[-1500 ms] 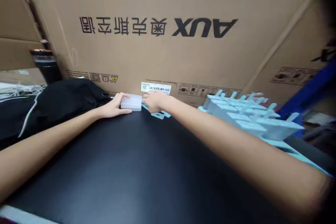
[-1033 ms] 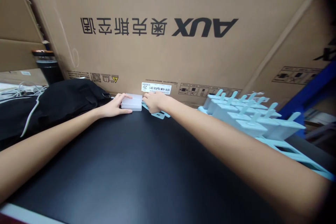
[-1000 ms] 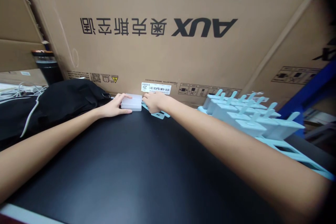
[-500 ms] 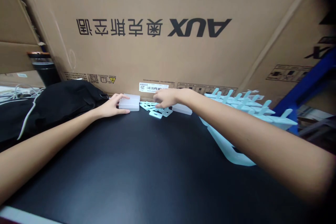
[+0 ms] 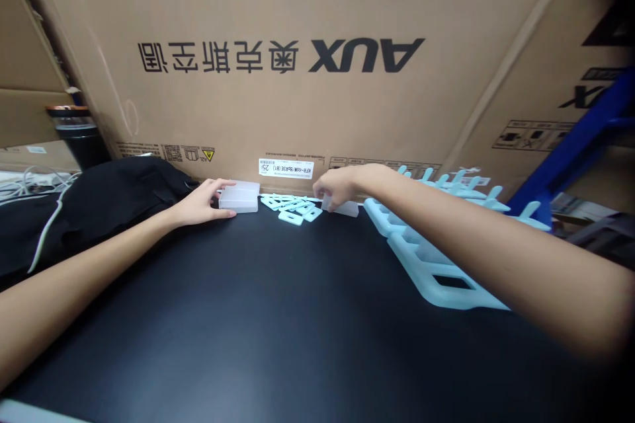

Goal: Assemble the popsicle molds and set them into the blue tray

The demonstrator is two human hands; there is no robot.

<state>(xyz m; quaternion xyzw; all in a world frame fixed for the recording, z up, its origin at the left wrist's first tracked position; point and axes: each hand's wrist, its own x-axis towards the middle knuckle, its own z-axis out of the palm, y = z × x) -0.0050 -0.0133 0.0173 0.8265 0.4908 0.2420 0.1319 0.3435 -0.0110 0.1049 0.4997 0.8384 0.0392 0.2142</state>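
Hands reach to the far edge of the black tabletop [image 5: 258, 317], right up against the big AUX carton [image 5: 297, 59] that walls it off. Seen from the head camera, the left hand [image 5: 201, 201] lies flat beside a small translucent plastic box [image 5: 239, 198], thumb and fingers [image 5: 224, 183] closed around its near end, seemingly to pin it in place. Just right of that box lies a loose scatter of small pale-blue plastic tabs [image 5: 292, 207]. Beyond them the right hand [image 5: 340, 186] curls down over a second translucent piece [image 5: 343, 207], which may be the box's lid, fingertips pinched on its top edge. Pale-blue moulded frames [image 5: 436, 258] lie under the right forearm, with upright pegs behind. Black cloth [image 5: 99, 201] is bunched at the left, with white cable [image 5: 30, 178] trailing over it.
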